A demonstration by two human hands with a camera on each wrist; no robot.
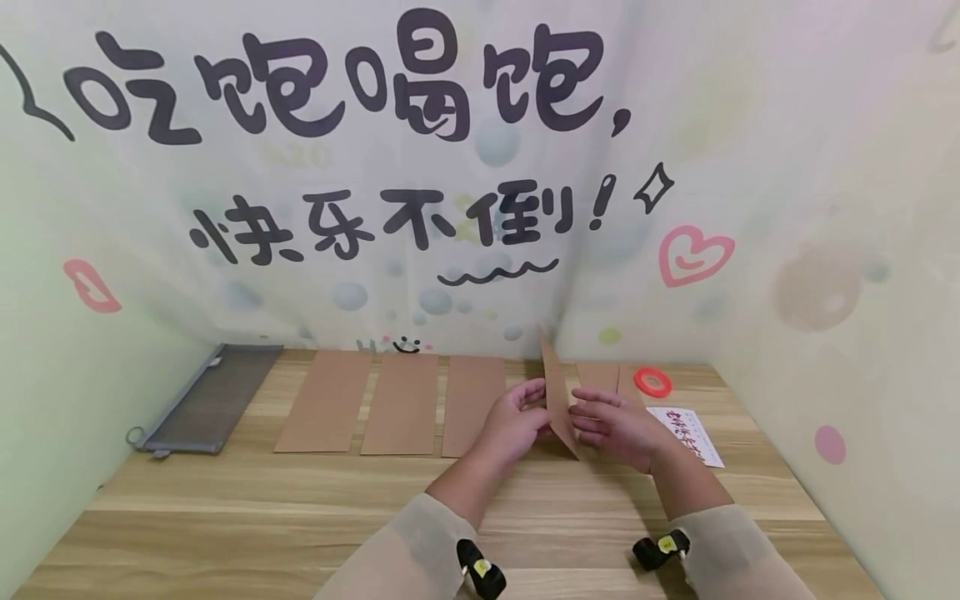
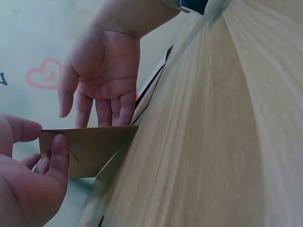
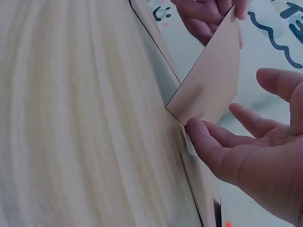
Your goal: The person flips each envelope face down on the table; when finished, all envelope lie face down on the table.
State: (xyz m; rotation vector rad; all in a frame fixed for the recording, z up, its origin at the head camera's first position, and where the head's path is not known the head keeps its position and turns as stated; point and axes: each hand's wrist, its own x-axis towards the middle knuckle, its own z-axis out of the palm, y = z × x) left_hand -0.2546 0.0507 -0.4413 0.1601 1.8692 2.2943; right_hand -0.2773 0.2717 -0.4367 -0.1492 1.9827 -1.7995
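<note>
A brown kraft-paper rectangle (image 1: 557,400) stands on edge above the wooden table, tilted; the frames do not show whether it is a card or an envelope. My left hand (image 1: 513,421) pinches its upper edge between thumb and fingers, as the left wrist view also shows. On the other side, my right hand (image 1: 618,427) has its fingers extended; in the right wrist view a fingertip (image 3: 193,130) touches the lower corner of the rectangle (image 3: 213,75). Similar brown pieces lie flat to the left, the nearest (image 1: 468,408) partly behind my left hand.
Two more flat brown pieces (image 1: 399,404) (image 1: 324,400) lie in the row. A grey zip pouch (image 1: 217,400) is at the far left. Behind my right hand are brown paper (image 1: 597,377), a red ring-shaped roll (image 1: 652,382) and a white card with writing (image 1: 697,437). A printed curtain hangs behind.
</note>
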